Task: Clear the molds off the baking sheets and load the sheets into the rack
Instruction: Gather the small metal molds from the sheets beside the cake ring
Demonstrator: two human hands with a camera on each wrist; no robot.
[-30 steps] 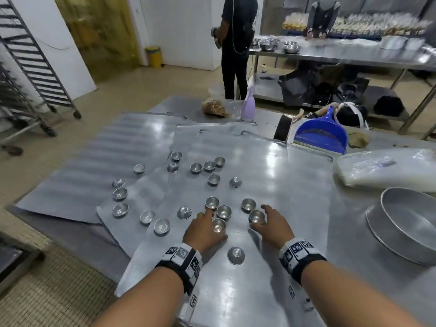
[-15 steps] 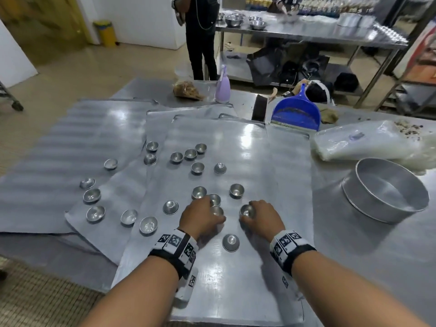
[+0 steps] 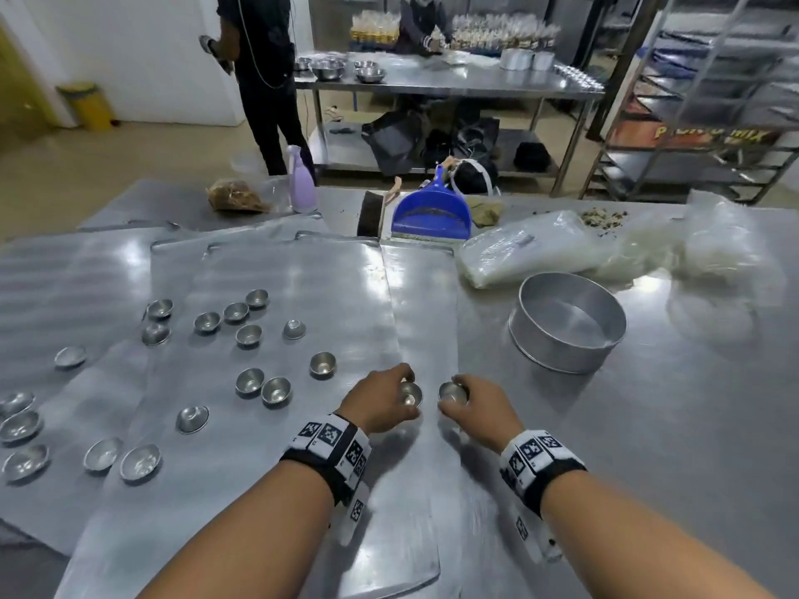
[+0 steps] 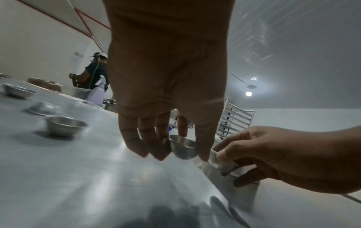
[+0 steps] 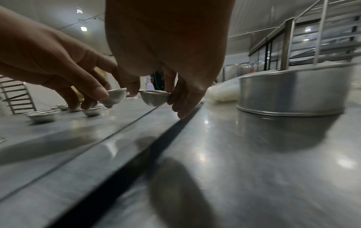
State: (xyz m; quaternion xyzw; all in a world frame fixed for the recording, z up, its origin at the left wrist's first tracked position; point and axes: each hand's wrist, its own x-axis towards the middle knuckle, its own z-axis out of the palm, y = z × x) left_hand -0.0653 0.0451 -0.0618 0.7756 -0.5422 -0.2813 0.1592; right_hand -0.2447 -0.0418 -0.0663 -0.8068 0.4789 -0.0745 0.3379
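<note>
Several small round metal molds (image 3: 276,390) lie scattered over overlapping flat baking sheets (image 3: 302,278) on the steel table. My left hand (image 3: 382,402) pinches one mold (image 3: 410,394) (image 4: 183,148) just above the sheet's right part. My right hand (image 3: 471,406) pinches another mold (image 3: 452,393) (image 5: 154,98) beside it, lifted off the surface. The two hands are close together, left of a round metal cake pan (image 3: 568,322) (image 5: 293,91).
Plastic bags (image 3: 532,252), a blue dustpan (image 3: 432,214), a brush, a lilac spray bottle (image 3: 301,180) and a brown bag stand at the table's far side. A tray rack (image 3: 709,92) is at the back right. Two people work by another steel table (image 3: 432,75).
Both hands have each lifted a mold off the sheet and carried it right, toward the round pan. The view has swung right, and the mold once near my wrists no longer shows.
</note>
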